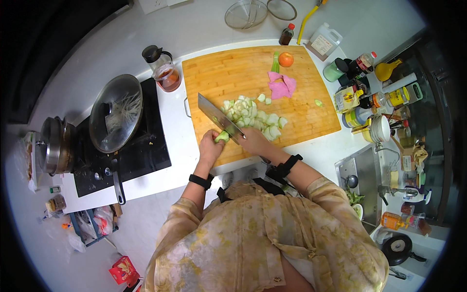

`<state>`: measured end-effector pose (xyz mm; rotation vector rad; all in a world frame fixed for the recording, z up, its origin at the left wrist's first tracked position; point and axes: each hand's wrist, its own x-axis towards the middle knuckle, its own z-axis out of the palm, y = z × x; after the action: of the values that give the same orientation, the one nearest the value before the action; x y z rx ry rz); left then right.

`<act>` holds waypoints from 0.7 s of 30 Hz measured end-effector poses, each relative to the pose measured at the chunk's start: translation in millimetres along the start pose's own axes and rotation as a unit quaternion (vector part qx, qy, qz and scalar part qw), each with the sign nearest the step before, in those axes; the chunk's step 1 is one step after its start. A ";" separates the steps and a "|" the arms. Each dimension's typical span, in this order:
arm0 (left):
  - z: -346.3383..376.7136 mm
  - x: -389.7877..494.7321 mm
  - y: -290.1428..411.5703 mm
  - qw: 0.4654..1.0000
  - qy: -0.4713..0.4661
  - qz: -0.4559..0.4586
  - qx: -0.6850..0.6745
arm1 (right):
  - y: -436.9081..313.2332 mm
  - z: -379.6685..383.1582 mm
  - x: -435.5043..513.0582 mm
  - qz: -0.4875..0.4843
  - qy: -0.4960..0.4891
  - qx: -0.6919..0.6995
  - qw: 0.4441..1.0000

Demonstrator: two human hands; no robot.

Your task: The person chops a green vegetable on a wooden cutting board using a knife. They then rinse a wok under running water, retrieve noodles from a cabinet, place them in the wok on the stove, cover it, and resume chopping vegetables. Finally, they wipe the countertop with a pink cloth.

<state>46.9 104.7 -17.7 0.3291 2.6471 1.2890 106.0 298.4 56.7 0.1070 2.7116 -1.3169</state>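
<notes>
On a wooden cutting board (226, 69), my left hand (210, 146) holds a piece of pale green vegetable (222, 137) near the board's front edge. My right hand (252, 140) grips a cleaver (215, 112), whose broad blade points up and left, right beside that piece. A heap of cut pale green vegetable pieces (251, 115) lies behind and to the right of the blade. Farther back on the board are a pink cloth (281, 86), green stalks (275, 62) and a round orange-red fruit or vegetable (286, 59). One small slice (318, 103) lies apart at the right.
A lidded pan (124, 127) and a steel pot (54, 149) stand on the black cooktop (153, 138) at left. A glass pitcher (168, 78) stands behind it. Bottles and jars crowd the right counter, near a steel sink (368, 197). A plastic jug (324, 42) stands behind the board.
</notes>
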 end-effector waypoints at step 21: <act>-8.3 -4.4 -8.7 0.987 0.154 0.036 -0.019 | -15.8 -2.3 -25.3 0.102 0.028 0.109 0.988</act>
<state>47.9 92.0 -19.2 0.2392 2.8805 1.5217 129.0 290.2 74.0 0.4364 2.5095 -1.5600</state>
